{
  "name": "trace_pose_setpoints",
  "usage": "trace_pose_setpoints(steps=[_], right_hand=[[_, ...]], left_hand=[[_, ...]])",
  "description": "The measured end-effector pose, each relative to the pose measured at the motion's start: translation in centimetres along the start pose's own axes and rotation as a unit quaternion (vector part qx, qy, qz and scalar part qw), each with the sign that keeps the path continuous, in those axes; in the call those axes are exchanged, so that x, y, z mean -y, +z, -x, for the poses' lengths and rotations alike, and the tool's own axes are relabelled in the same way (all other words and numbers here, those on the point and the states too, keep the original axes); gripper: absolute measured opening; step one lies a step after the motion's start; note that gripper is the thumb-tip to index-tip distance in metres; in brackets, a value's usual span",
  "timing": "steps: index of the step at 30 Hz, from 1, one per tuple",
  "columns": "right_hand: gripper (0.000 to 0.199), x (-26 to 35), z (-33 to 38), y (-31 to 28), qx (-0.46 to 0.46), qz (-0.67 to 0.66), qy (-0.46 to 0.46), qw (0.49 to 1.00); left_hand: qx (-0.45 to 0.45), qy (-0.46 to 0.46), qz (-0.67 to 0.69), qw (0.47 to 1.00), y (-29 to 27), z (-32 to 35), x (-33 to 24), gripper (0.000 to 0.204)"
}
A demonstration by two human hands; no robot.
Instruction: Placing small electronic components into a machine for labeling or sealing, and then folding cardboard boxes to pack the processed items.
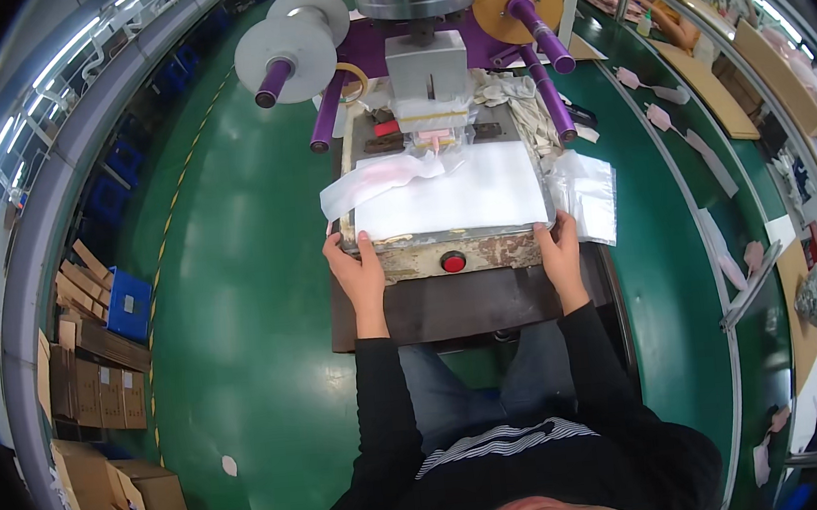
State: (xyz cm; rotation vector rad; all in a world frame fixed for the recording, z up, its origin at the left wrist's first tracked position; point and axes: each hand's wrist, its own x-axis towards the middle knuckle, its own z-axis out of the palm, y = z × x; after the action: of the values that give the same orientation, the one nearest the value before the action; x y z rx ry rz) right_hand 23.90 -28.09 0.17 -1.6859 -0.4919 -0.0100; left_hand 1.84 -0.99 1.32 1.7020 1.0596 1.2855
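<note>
My left hand and right hand seem to pinch the tray at its corners, so I should grip evenly.

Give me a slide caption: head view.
Left hand and right hand hold the front corners of a machine bed, white sheet on top, red button in front.

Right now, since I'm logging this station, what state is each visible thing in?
Left hand, gripping the plate's front left corner
Right hand, gripping its front right corner
Sheet, lying flat
Pinkish film, lying across the sheet
Red button, unclear whether pressed
Lower-left box, flaps open
</note>
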Motion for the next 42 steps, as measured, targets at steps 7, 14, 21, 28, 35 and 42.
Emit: trace_pose_setpoints(steps=[7,14,21,28,35,42], right_hand=[[0.055,0.1,0.8,0.2,-0.042,0.000,-0.014,0.999],[0.046,3.5,0.7,0.1,-0.067,0.175,-0.168,0.968],[0.045,10.2,-3.3,0.1,0.177,0.204,-0.280,0.921],[0.073,9.2,-16.4,13.6,0.176,0.315,-0.320,0.876],[0.070,6.5,-23.7,16.4,0.328,0.249,-0.231,0.881],[0.070,6.9,-23.1,14.5,0.331,0.082,-0.160,0.926]], left_hand=[[0.001,0.027,0.018,0.999,0.0,-0.2,0.5,0.053],[-0.076,0.200,-0.213,0.953,-1.3,-1.5,2.2,0.054],[0.052,0.326,-0.202,0.922,4.1,-5.3,-6.4,0.054],[0.139,0.376,-0.280,0.872,7.9,-8.0,-4.3,0.045],[0.173,0.366,-0.237,0.883,7.5,-7.3,-5.8,0.033],[0.178,0.424,-0.230,0.858,8.5,-6.4,-5.9,0.033]])
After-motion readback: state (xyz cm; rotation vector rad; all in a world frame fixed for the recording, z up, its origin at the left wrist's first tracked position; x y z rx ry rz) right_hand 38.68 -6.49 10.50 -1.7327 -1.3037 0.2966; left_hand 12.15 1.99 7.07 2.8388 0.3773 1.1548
